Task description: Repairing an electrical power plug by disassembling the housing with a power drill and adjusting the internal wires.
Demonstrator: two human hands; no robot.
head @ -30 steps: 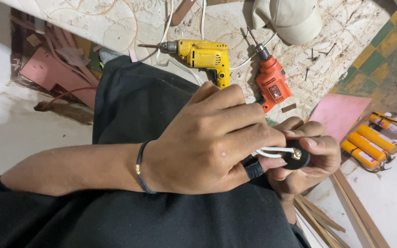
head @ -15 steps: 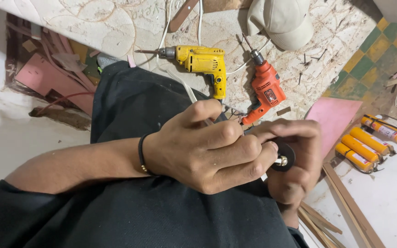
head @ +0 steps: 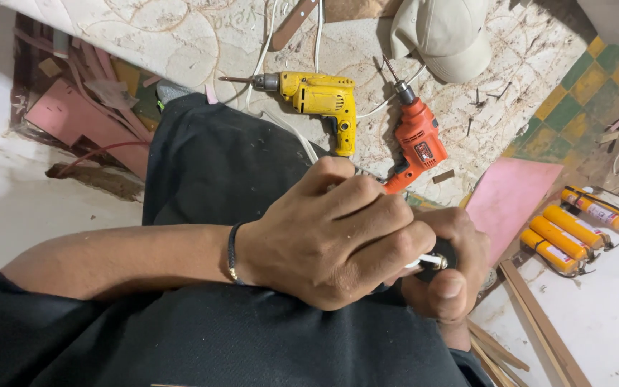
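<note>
My left hand [head: 331, 236] reaches in from the left over my lap, a thin dark bracelet on its wrist. Its fingers are curled tight around a small black round part [head: 440, 259] with a white, metal-tipped wire coming out of it. My right hand [head: 456, 294] comes up from the lower right and grips the same part from underneath, thumb pressed against it. Both hands cover most of the part. They rest above my black trousers [head: 216, 165].
A yellow electric drill [head: 320, 97] and an orange drill [head: 417, 140] lie on the patterned floor beyond my knee. There is a beige cap [head: 445, 36] further back. At right are a pink sheet [head: 506, 197], several yellow cylinders [head: 564, 233] and wooden strips [head: 531, 315].
My left hand has closed further over the black part, so its white wires show less. The hands sit slightly lower and to the right in view.
</note>
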